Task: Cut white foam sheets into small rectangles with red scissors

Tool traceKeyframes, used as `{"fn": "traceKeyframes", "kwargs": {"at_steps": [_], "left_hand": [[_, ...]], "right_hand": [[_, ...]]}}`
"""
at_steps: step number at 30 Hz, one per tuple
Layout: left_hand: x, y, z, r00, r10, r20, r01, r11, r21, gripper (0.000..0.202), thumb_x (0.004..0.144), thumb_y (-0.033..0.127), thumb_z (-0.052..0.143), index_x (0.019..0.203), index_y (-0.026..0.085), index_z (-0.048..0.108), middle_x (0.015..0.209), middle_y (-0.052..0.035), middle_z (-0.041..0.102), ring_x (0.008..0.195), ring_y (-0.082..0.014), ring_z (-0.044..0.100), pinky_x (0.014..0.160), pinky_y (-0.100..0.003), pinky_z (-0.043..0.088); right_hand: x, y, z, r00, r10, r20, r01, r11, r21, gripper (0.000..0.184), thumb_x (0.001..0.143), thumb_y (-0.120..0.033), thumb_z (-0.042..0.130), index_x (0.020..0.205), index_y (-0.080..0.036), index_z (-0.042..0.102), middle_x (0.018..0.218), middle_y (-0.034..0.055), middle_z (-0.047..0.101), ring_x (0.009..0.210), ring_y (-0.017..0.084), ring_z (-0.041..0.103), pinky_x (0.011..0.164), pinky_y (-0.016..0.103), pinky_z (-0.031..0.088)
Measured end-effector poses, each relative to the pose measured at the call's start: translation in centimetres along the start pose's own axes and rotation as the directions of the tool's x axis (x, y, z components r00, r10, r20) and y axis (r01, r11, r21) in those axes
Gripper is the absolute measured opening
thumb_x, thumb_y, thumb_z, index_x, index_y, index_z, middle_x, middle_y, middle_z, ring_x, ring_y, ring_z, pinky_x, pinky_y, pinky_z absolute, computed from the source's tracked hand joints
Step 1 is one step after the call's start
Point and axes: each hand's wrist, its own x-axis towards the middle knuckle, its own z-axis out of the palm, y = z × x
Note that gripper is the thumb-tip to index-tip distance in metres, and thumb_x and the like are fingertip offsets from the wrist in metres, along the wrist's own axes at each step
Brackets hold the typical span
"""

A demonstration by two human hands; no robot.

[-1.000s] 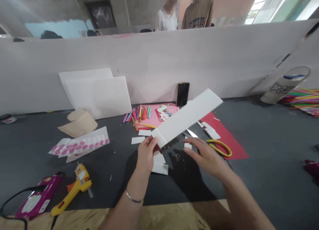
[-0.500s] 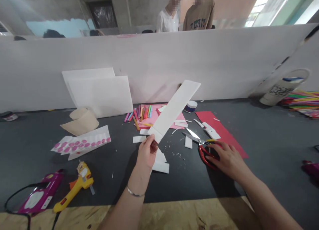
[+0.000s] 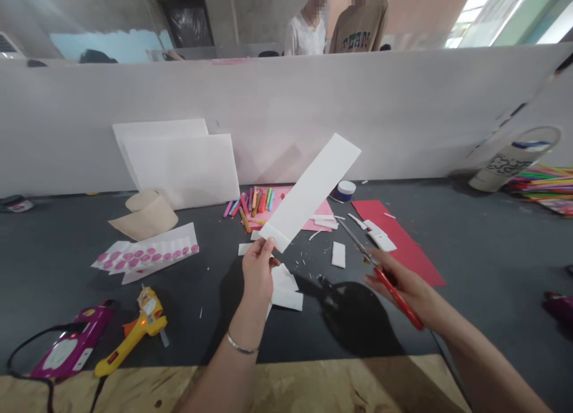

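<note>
My left hand (image 3: 259,270) pinches the lower end of a long white foam strip (image 3: 313,189), which slants up to the right above the table. A crease or cut line crosses the strip near my fingers. My right hand (image 3: 403,287) is closed on the red-handled scissors (image 3: 398,299), held off the table with the blades pointing up and left, apart from the strip. Beneath my left hand lie white offcuts (image 3: 286,298). A small white rectangle (image 3: 338,254) rests between my two hands, among tiny scraps.
Oil pastels (image 3: 257,203) lie on pink paper at the back, near a small jar (image 3: 345,190). Red paper (image 3: 416,258) lies to the right. A yellow glue gun (image 3: 134,335), purple device (image 3: 74,341) and dotted paper (image 3: 147,256) are left. White boards (image 3: 183,168) lean behind.
My right hand has taken hold of the scissors and lifted them off the table. The strip in my left hand has tilted slightly, its lower end moving left.
</note>
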Motion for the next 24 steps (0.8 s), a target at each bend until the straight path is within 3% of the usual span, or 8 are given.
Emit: {"fn": "traceKeyframes", "kwargs": {"at_steps": [3,6,12,24], "left_hand": [[0.2,0.3,0.0,0.999,0.041,-0.014,-0.040,0.999,0.019,0.033,0.062,0.039,0.082,0.078,0.013,0.069,0.071,0.0006,0.063,0.051,-0.0043,0.047,0.043,-0.016,0.035],[0.3,0.4,-0.2,0.997,0.072,-0.006,-0.072,0.997,0.018,0.034,0.063,0.039,0.081,0.083,0.014,0.070,0.073,0.0000,0.064,0.052,-0.0049,0.048,0.044,-0.016,0.036],[0.0,0.3,-0.1,0.996,0.082,0.030,-0.084,0.995,0.058,0.029,0.067,0.039,0.078,0.080,0.015,0.070,0.071,0.0016,0.062,0.050,-0.0045,0.046,0.045,-0.017,0.038],[-1.0,0.1,0.9,0.997,0.048,0.061,-0.052,0.997,0.053,0.029,0.062,0.038,0.082,0.071,0.015,0.066,0.065,0.0032,0.057,0.051,-0.0055,0.047,0.043,-0.016,0.037]], "right_hand": [[-0.4,-2.5,0.5,0.966,-0.025,0.256,-0.039,0.969,0.243,0.045,0.092,-0.057,0.048,0.121,-0.023,0.047,0.071,-0.0043,0.047,0.058,0.013,0.047,0.057,0.026,0.042],[-0.1,-4.0,1.5,0.938,-0.050,0.342,-0.034,0.971,0.235,0.039,0.093,-0.057,0.048,0.112,-0.024,0.049,0.074,-0.0040,0.047,0.063,0.013,0.046,0.061,0.025,0.041],[1.7,-6.1,2.9,0.915,-0.058,0.399,0.014,0.994,0.112,0.039,0.090,-0.061,0.050,0.099,-0.023,0.050,0.074,-0.0030,0.051,0.066,0.014,0.047,0.062,0.026,0.040],[2.6,-6.7,4.7,0.888,-0.107,0.447,0.005,0.975,0.222,0.044,0.093,-0.064,0.041,0.094,-0.021,0.050,0.073,-0.0034,0.046,0.063,0.012,0.042,0.057,0.024,0.036]]}}
